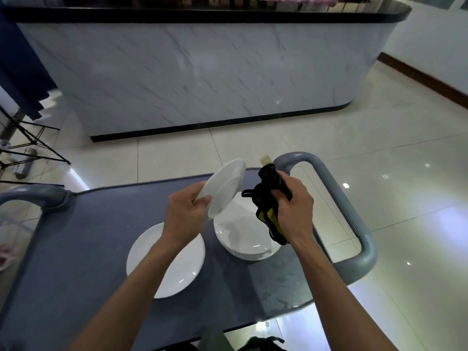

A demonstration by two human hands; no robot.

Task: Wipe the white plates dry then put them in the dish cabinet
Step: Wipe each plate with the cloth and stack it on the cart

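Single plate (166, 259): lying flat on the near part of the cart's grey worktop (76, 249), partly hidden under the left forearm; whether already dried, cannot tell.
Stack of plates (247, 236): sitting just right of the single plate, near the cart's right edge, below both hands.
Left hand (186, 211): gripping the rim of a raised plate (224, 187), thumb curled over the near edge, fingers behind; holding it tilted steeply, well clear of the stack.
Right hand (295, 198): clamping tight round a bunched black and yellow cloth (269, 206), fingers wrapped fully, nothing loose between them; cloth hanging just beside the raised plate, not touching it.
Step in hand: probably bringing cloth to plate for wiping.
Doing it well: spreading the cloth flatter in the palm instead of wiping with a tight wad; bracing the rim firmly with the left hand; sweeping face, then rim, then back; turning the plate by the edge; keeping it over the worktop in case of a slip.
Cart handles (354, 214): looping grey at the right side and the far left corner.
Floor (379, 148): glossy pale tiles beyond the cart.
Counter (190, 72): standing farther off, marble-patterned front, dark top.
Dish cabinet: not showing anywhere here.
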